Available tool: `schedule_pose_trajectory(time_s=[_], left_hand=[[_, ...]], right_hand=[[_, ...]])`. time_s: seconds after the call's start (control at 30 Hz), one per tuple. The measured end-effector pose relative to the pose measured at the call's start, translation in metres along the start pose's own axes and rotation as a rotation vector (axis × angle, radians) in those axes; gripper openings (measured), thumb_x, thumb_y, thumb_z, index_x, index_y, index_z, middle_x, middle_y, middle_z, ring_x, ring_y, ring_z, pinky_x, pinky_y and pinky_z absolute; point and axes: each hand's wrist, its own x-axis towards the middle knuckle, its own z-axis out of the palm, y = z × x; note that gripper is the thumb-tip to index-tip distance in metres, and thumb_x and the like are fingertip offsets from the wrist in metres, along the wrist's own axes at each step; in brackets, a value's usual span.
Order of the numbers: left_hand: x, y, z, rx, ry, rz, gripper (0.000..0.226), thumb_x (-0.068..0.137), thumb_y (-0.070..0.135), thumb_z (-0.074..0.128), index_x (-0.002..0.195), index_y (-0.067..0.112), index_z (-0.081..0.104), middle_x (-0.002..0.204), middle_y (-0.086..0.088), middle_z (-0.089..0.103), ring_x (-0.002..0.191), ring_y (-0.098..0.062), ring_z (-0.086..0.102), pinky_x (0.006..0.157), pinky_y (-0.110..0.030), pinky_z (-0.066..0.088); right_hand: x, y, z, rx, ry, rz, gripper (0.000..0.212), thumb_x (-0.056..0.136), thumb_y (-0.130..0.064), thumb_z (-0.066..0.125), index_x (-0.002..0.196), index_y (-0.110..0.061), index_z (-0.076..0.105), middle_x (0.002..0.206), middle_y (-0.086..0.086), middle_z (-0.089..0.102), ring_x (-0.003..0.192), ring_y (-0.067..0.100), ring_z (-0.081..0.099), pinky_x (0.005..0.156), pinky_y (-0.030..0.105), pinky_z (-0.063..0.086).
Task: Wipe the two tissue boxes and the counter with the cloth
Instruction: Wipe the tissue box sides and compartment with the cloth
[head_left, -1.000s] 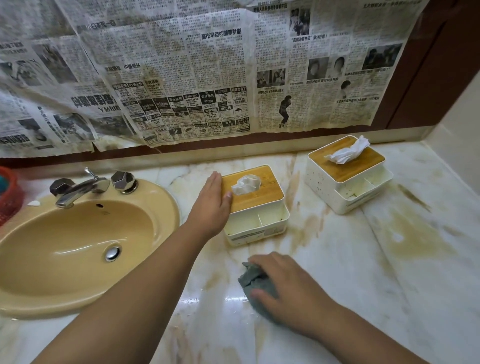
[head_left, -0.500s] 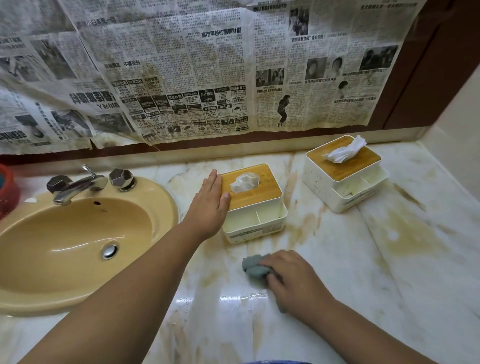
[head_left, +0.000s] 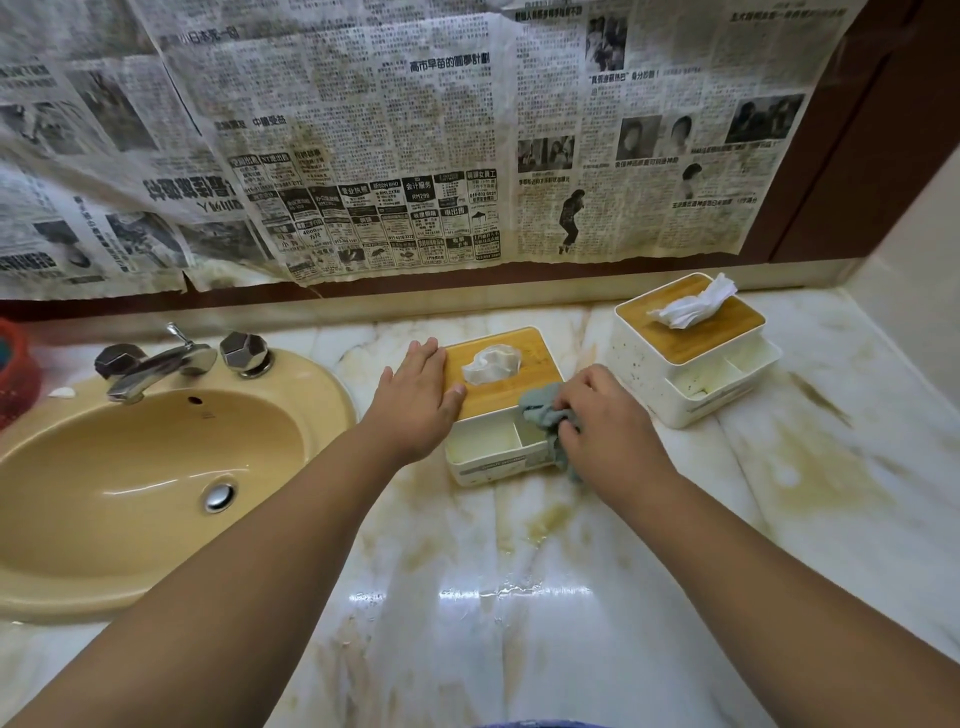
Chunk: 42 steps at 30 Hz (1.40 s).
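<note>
The stained marble counter is carrying both tissue boxes, the farther box sitting apart at right rear. The left hand is pressing flat-fingered on the lid of the nearer box; the right hand is gripping the bunched cloth against its front right corner. Risk: the cloth catching on the tray divider and skidding the box toward the sink if the bracing slackens.

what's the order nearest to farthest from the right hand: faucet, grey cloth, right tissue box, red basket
1. grey cloth, gripped in the right hand
2. right tissue box, just to its right
3. faucet, off to the left
4. red basket, far left edge
</note>
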Motion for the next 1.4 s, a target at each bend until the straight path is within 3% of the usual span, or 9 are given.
schedule_pose_trajectory(time_s=[0.2, 0.4, 0.57, 0.63, 0.7, 0.8, 1.03, 1.23, 1.4], left_hand=[[-0.001, 0.003, -0.002, 0.029, -0.033, -0.029, 0.064, 0.106, 0.046, 0.026, 0.160, 0.013, 0.012, 0.169, 0.000, 0.001, 0.155, -0.019, -0.001, 0.124, -0.052, 0.006], [-0.002, 0.005, -0.003, 0.044, -0.034, -0.034, 0.063, 0.106, 0.045, 0.025, 0.159, 0.013, 0.012, 0.168, 0.000, 0.001, 0.155, -0.020, 0.000, 0.123, -0.053, 0.006], [-0.002, 0.004, -0.003, 0.038, -0.036, -0.040, 0.064, 0.106, 0.046, 0.025, 0.159, 0.014, 0.012, 0.168, 0.001, 0.000, 0.155, -0.020, -0.001, 0.124, -0.052, 0.006], [-0.001, 0.004, -0.002, 0.034, -0.038, -0.040, 0.063, 0.106, 0.046, 0.025, 0.159, 0.014, 0.012, 0.168, 0.001, 0.001, 0.155, -0.021, 0.000, 0.123, -0.053, 0.007], [-0.002, 0.004, -0.002, 0.032, -0.032, -0.038, 0.063, 0.106, 0.046, 0.026, 0.159, 0.014, 0.013, 0.168, 0.001, 0.001, 0.155, -0.021, 0.001, 0.123, -0.053, 0.008], [-0.002, 0.004, -0.001, 0.024, -0.028, -0.036, 0.063, 0.106, 0.046, 0.026, 0.159, 0.014, 0.013, 0.168, 0.002, 0.001, 0.155, -0.021, 0.002, 0.123, -0.054, 0.009], [-0.002, 0.002, 0.000, 0.007, -0.027, -0.028, 0.063, 0.106, 0.047, 0.024, 0.159, 0.015, 0.011, 0.169, 0.002, 0.000, 0.155, -0.021, 0.001, 0.123, -0.054, 0.009], [-0.001, 0.001, 0.000, -0.005, -0.028, -0.024, 0.063, 0.106, 0.047, 0.025, 0.159, 0.015, 0.012, 0.168, 0.001, 0.000, 0.155, -0.021, 0.001, 0.123, -0.053, 0.010], [-0.001, 0.001, 0.001, -0.013, -0.020, -0.021, 0.063, 0.106, 0.046, 0.026, 0.159, 0.015, 0.013, 0.169, 0.001, 0.001, 0.155, -0.022, 0.003, 0.123, -0.053, 0.011]], right_hand=[[0.000, -0.001, 0.019, -0.210, -0.080, -0.065, 0.021, 0.087, -0.010, 0.058, 0.098, -0.019, 0.073, 0.096, -0.005, 0.064, 0.088, 0.024, 0.047, 0.070, 0.035, 0.047], [-0.015, -0.002, 0.006, -0.179, -0.163, -0.085, 0.047, 0.085, -0.020, 0.060, 0.132, -0.023, 0.058, 0.128, -0.004, 0.057, 0.107, 0.027, 0.050, 0.090, 0.041, 0.048], [-0.034, 0.013, 0.011, 0.009, -0.054, 0.238, 0.065, 0.085, -0.022, 0.070, 0.142, -0.014, 0.039, 0.133, 0.009, 0.046, 0.113, 0.035, 0.055, 0.090, 0.042, 0.050], [-0.033, 0.015, 0.011, 0.224, -0.089, 0.438, 0.055, 0.089, -0.021, 0.069, 0.135, -0.017, 0.040, 0.115, 0.002, 0.054, 0.104, 0.029, 0.061, 0.077, 0.033, 0.047], [-0.031, 0.014, 0.010, 0.371, 0.028, 0.497, 0.038, 0.087, -0.014, 0.071, 0.115, -0.019, 0.046, 0.096, -0.002, 0.059, 0.086, 0.022, 0.063, 0.063, 0.020, 0.041], [-0.030, 0.003, 0.006, 0.439, 0.186, 0.411, 0.023, 0.084, -0.007, 0.071, 0.095, -0.017, 0.054, 0.085, -0.001, 0.062, 0.076, 0.013, 0.062, 0.062, 0.008, 0.042], [-0.026, -0.014, 0.020, 0.006, 0.042, -0.090, 0.026, 0.082, -0.006, 0.056, 0.103, -0.011, 0.072, 0.101, 0.004, 0.070, 0.095, 0.031, 0.056, 0.085, 0.039, 0.051], [-0.012, -0.036, 0.010, -0.301, -0.234, -0.022, 0.032, 0.089, -0.012, 0.046, 0.116, -0.021, 0.062, 0.115, -0.004, 0.063, 0.112, 0.025, 0.046, 0.078, 0.030, 0.033], [-0.013, -0.026, 0.011, -0.199, -0.290, -0.081, 0.037, 0.082, -0.003, 0.049, 0.112, -0.020, 0.062, 0.112, -0.003, 0.064, 0.105, 0.025, 0.048, 0.079, 0.032, 0.040]])
